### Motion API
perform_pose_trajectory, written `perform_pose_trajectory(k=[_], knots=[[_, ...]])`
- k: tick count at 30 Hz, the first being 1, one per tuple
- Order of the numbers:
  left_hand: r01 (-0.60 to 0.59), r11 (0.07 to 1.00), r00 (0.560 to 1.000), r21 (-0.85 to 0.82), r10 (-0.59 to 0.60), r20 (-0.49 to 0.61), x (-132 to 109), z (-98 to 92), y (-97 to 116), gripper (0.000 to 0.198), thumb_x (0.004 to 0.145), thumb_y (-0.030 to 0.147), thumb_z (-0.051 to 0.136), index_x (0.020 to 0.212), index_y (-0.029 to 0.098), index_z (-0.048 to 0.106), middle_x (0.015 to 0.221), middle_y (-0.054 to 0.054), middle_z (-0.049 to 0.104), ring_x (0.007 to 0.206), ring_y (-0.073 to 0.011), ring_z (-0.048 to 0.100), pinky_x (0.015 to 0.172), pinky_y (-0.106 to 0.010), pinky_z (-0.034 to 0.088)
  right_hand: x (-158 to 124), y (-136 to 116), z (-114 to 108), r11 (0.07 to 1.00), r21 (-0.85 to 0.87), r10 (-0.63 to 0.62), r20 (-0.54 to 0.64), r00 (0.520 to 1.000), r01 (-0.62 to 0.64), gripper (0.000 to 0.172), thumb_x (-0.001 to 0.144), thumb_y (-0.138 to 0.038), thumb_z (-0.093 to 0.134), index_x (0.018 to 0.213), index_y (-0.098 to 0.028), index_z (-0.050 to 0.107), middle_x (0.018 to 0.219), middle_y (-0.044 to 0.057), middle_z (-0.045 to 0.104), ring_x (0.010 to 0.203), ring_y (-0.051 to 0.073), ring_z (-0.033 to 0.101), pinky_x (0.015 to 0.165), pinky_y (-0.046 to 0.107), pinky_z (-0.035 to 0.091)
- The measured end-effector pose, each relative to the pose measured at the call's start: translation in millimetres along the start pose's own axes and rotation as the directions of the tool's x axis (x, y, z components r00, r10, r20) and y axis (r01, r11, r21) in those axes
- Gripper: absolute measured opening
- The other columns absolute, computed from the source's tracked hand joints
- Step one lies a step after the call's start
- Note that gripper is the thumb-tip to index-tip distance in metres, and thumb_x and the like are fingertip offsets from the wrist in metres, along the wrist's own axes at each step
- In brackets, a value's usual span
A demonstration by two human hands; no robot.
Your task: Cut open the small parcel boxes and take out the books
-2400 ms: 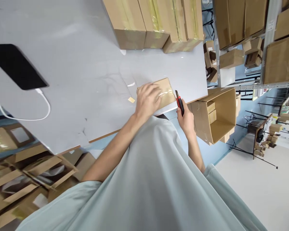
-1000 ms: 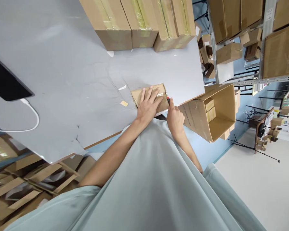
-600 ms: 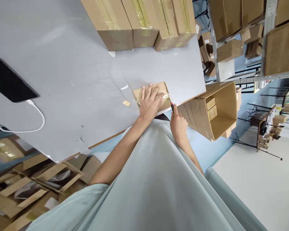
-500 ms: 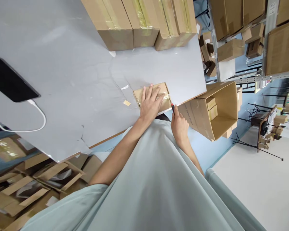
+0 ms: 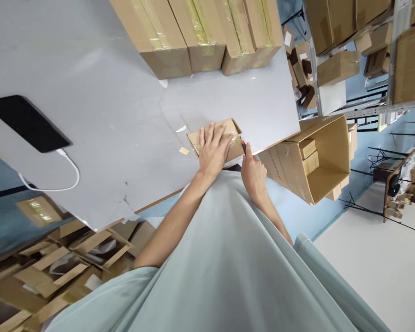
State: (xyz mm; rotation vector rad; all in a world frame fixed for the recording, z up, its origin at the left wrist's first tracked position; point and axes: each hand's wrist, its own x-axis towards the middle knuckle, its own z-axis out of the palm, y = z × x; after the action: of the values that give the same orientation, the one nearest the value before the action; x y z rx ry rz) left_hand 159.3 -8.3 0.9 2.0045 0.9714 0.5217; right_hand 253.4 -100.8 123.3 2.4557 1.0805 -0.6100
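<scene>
A small flat cardboard box point(image 5: 228, 130), taped across its top, lies near the front edge of the grey table point(image 5: 124, 101). My left hand point(image 5: 212, 150) rests flat on it with the fingers spread. My right hand point(image 5: 253, 173) is closed round a red and black utility knife point(image 5: 244, 146), whose tip sits at the box's right end by the tape.
A row of long taped cartons point(image 5: 200, 37) stands at the table's far edge. A black phone point(image 5: 27, 123) with a white cable point(image 5: 60, 177) lies at the left. An open carton point(image 5: 314, 161) holding small boxes sits right of the table. Flattened cardboard point(image 5: 55, 258) is piled lower left; shelving point(image 5: 366, 50) stands at right.
My right hand brought the knife from beside the box to its right end, drew back slightly, then returned to the tape. My left hand stayed pressed on the box.
</scene>
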Motion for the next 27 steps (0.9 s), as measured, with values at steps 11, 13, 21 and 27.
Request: perform_pose_trajectory(k=[11, 13, 21, 27], knots=[[0.037, 0.998, 0.999, 0.052, -0.037, 0.004, -1.4, 0.2, -0.6, 0.042, 0.117, 0.053, 0.049, 0.146, 0.033, 0.072, 0.179, -0.008, 0.053, 0.177, -0.0375, 0.028, 0.144, -0.074, 0.007, 2.9, 5.7, 10.6, 0.998, 0.050, -0.044, 0.041, 0.998, 0.041, 0.074, 0.119, -0.020, 0.042, 0.187, -0.024, 0.012, 0.126, 0.017, 0.078, 0.098, 0.025, 0.081, 0.087, 0.033, 0.062], [0.040, 0.997, 0.999, 0.062, -0.040, -0.005, -1.9, 1.1, 0.1, 0.042, 0.116, 0.052, 0.050, 0.147, 0.033, 0.072, 0.178, -0.008, 0.053, 0.177, -0.0372, 0.028, 0.145, -0.073, 0.007, 7.1, 3.9, 11.8, 0.998, 0.045, -0.039, 0.049, 0.998, 0.037, 0.076, 0.117, -0.016, 0.042, 0.187, -0.024, 0.012, 0.126, 0.017, 0.078, 0.099, 0.024, 0.082, 0.088, 0.033, 0.063], [0.035, 0.994, 0.999, 0.107, -0.034, -0.013, -11.1, 8.8, 3.0, 0.040, 0.117, 0.048, 0.046, 0.142, 0.033, 0.074, 0.177, -0.008, 0.055, 0.177, -0.0371, 0.029, 0.145, -0.073, 0.010, -11.6, 27.6, 22.2, 0.999, 0.032, -0.001, 0.141, 0.990, -0.004, 0.073, 0.117, -0.018, 0.046, 0.186, -0.027, 0.022, 0.118, 0.015, 0.081, 0.096, 0.026, 0.084, 0.083, 0.033, 0.063], [0.038, 0.992, 0.999, 0.119, -0.035, -0.027, -8.8, 4.8, 1.4, 0.043, 0.118, 0.051, 0.046, 0.145, 0.032, 0.072, 0.175, -0.008, 0.057, 0.176, -0.0361, 0.031, 0.145, -0.072, 0.011, -19.0, 56.0, 31.4, 0.975, 0.204, -0.099, 0.062, 0.993, 0.085, 0.061, 0.122, -0.030, 0.038, 0.182, -0.024, 0.032, 0.124, 0.013, 0.084, 0.098, 0.026, 0.082, 0.084, 0.030, 0.058]])
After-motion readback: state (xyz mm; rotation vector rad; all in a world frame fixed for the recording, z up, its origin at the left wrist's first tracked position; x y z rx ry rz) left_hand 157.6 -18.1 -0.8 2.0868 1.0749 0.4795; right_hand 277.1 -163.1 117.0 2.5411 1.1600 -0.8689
